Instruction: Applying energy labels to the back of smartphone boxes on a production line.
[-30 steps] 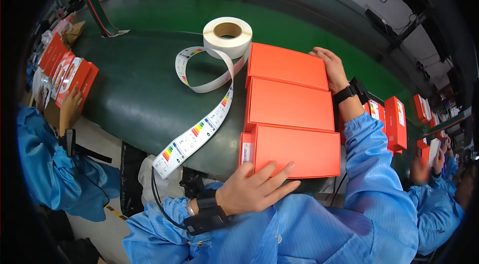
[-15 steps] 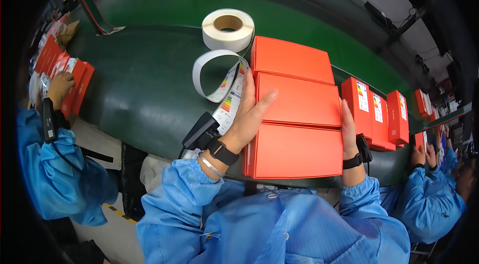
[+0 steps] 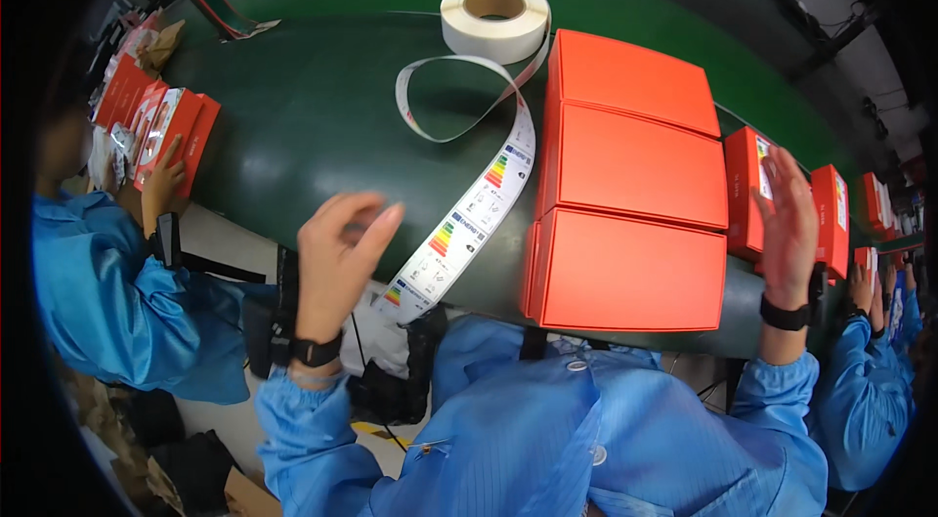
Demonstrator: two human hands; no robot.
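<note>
Three box tops (image 3: 640, 165) show in the middle group. There is one roll (image 3: 493, 41) and one label strip (image 3: 457, 224).

Left hand (image 3: 340, 248): raised on the left side of my view, empty, fingers loosely bent, thumb reaching right with a gap between it and them.
Left forearm (image 3: 308, 414): sleeved in blue, rising from the near edge.
Right hand (image 3: 789, 224): up on the right, fingers pointing far, thumb on its left side; I get it slightly blurred.
Right forearm (image 3: 779, 395): also blue-sleeved, angled up from near.
Hand spacing: my two hands stand well apart.
</note>
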